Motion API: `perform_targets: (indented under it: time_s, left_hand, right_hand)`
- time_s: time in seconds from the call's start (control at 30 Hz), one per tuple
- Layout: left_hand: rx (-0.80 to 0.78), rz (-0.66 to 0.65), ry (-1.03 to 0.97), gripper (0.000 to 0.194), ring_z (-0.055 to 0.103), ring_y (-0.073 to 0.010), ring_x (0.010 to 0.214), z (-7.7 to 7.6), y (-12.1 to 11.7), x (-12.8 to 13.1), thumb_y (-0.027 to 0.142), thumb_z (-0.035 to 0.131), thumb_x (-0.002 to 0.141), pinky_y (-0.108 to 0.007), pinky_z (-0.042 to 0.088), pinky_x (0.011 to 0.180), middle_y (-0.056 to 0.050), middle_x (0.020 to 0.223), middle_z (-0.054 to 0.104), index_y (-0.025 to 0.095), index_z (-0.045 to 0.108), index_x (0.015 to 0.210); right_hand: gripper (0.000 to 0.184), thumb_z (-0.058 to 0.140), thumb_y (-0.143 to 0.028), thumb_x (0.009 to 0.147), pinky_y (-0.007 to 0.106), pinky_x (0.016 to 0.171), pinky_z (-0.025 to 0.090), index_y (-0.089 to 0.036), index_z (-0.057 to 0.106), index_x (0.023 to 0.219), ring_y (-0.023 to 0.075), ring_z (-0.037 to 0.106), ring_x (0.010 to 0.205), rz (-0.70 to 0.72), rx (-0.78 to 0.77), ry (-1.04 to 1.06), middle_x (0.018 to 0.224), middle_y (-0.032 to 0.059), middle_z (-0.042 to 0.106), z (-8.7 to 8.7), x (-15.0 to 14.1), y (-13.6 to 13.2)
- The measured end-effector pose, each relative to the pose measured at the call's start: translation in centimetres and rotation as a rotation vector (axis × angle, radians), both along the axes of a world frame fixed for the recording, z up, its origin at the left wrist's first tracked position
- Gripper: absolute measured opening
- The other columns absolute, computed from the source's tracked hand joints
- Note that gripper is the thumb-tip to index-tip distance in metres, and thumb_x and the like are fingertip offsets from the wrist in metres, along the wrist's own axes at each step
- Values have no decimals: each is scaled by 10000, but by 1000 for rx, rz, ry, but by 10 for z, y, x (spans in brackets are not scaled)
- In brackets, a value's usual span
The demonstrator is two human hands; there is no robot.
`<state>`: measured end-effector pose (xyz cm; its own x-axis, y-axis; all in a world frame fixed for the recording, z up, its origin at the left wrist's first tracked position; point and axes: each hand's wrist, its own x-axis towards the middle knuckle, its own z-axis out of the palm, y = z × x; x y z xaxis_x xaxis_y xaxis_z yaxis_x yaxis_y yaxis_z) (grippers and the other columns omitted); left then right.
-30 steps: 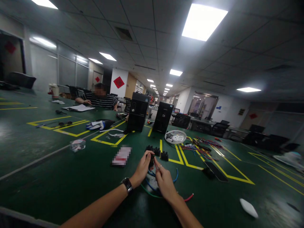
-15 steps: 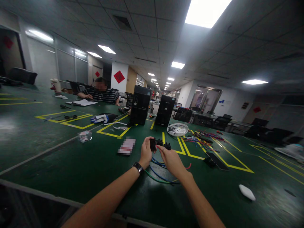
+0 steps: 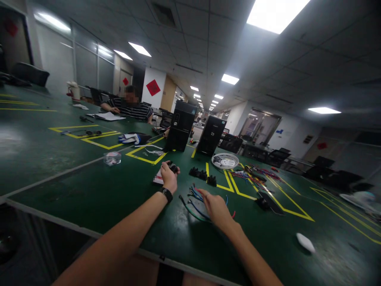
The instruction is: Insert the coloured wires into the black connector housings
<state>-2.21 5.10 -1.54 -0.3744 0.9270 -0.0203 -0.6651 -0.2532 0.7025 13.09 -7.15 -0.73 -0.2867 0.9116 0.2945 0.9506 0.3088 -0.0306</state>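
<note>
My left hand [image 3: 169,174] is closed around a small black block [image 3: 172,167], just above a blurred-out pink and white flat item [image 3: 158,177] that it partly covers. My right hand [image 3: 216,204] has thumb and fingers pinched on a thin red wire [image 3: 200,191]; a red end also shows past the hand's right side. Blue wires [image 3: 195,206] and a green wire [image 3: 188,209] with dark ends lie under and beside that hand. Several black toothed blocks [image 3: 198,173] stand in a row beyond, between my hands, with another black block [image 3: 212,180] to their right.
Two black computer towers [image 3: 181,126] stand behind, near a white basket [image 3: 225,160]. Coloured wires [image 3: 258,174] and a dark flat stand [image 3: 270,202] are at right, a white mouse [image 3: 305,242] nearer. A clear box [image 3: 112,158] and gloves [image 3: 131,138] lie left. A person [image 3: 131,105] sits across.
My left hand has moved left with the black block, over the pink and white item. My right hand has drawn down and away from the block, still pinching the red wire.
</note>
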Motion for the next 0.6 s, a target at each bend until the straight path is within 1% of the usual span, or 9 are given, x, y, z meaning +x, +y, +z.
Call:
perform_targets:
  time_s: [0.1, 0.2, 0.23, 0.3, 0.37, 0.43, 0.5, 0.57, 0.6]
  left_hand:
    - [163, -87, 106, 285, 567, -94, 527, 3, -10, 5, 446, 287, 950, -194, 392, 458, 12, 743, 559, 204, 428, 999]
    - [289, -156, 269, 354, 595, -112, 617, 3, -27, 21, 500, 283, 940, -214, 448, 541, -16, 792, 594, 200, 447, 1029]
    - [308, -183, 314, 372, 605, -122, 675, 1, -32, 25, 515, 293, 934, -229, 472, 599, -26, 818, 601, 198, 458, 1038]
    - [302, -262, 373, 396, 606, -140, 790, -5, -38, 31, 538, 323, 920, -256, 490, 699, -44, 893, 603, 202, 478, 1062]
    - [259, -385, 395, 419, 595, -152, 845, -13, -40, 36, 564, 350, 902, -267, 489, 728, -52, 956, 595, 212, 486, 1085]
    - [246, -527, 380, 444, 591, -159, 876, -20, -41, 42, 586, 361, 889, -278, 485, 754, -56, 992, 595, 221, 478, 1112]
    - [253, -626, 383, 473, 589, -169, 914, -24, -41, 47, 602, 348, 886, -299, 473, 794, -66, 1034, 601, 228, 457, 1154]
    - [241, -638, 453, 498, 582, -178, 937, -24, -41, 48, 599, 328, 892, -326, 453, 833, -81, 1069, 606, 235, 414, 1219]
    - [232, -607, 508, 500, 577, -183, 947, -23, -40, 47, 586, 329, 897, -340, 438, 855, -88, 1079, 606, 233, 392, 1245]
  right_hand:
    - [373, 322, -289, 983, 276, 747, 459, -226, 539, 1280, 210, 673, 849, -41, 7, -20, 935, 90, 718, 1, 7, 11]
    - [357, 408, -337, 953, 345, 877, 441, -210, 574, 1242, 245, 603, 1027, 12, 29, -23, 1090, 123, 661, 11, 10, 22]
    - [389, 459, -346, 929, 382, 922, 425, -213, 537, 1286, 260, 559, 1098, 31, 64, 7, 1175, 130, 617, 13, 10, 23]
    - [579, 557, -338, 870, 438, 1004, 377, -222, 377, 1409, 273, 447, 1235, 91, 134, 106, 1348, 132, 484, 15, 11, 23]
    - [727, 606, -297, 830, 441, 1063, 330, -221, 252, 1460, 255, 356, 1317, 191, 152, 199, 1440, 127, 376, 16, 15, 21]
    - [708, 617, -262, 817, 433, 1079, 318, -221, 284, 1441, 240, 353, 1324, 285, 123, 243, 1429, 124, 392, 18, 21, 20]
    - [633, 625, -244, 805, 439, 1059, 338, -230, 374, 1386, 241, 412, 1281, 311, 105, 254, 1366, 116, 467, 21, 34, 24]
    - [586, 639, -236, 787, 441, 1039, 353, -218, 433, 1336, 247, 457, 1237, 244, 125, 249, 1311, 113, 520, 23, 56, 32]
    - [575, 643, -229, 777, 437, 1034, 354, -201, 451, 1318, 251, 467, 1224, 176, 138, 238, 1295, 117, 534, 23, 69, 38]
